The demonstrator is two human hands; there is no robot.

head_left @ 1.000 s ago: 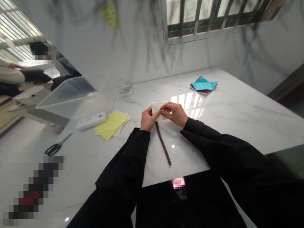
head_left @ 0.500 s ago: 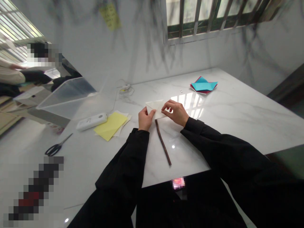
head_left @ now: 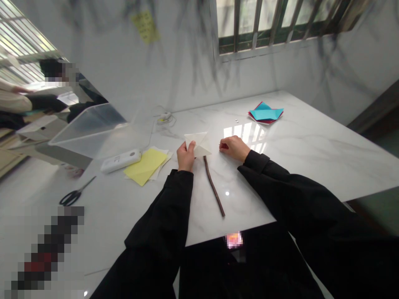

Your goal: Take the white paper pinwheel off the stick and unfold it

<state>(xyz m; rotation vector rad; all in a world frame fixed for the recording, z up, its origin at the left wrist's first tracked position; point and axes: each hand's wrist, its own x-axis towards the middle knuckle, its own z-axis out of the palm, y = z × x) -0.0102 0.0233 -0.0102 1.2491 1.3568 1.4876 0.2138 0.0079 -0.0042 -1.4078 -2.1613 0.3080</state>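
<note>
Left hand pinches the folded white paper — right hand rests curled at its 3 o'clock, apart; stick runs toward 5 o'clock on the tabletop.

1 scissors, 1 stick

The left hand pinches a folded white paper and holds it up just above the white marble table. The right hand rests on the table just right of the paper, fingers curled, apart from it. A thin brown stick lies between the two black sleeves. To the left lie yellow paper, a white remote and scissors; blue and red paper sits far back.
</note>
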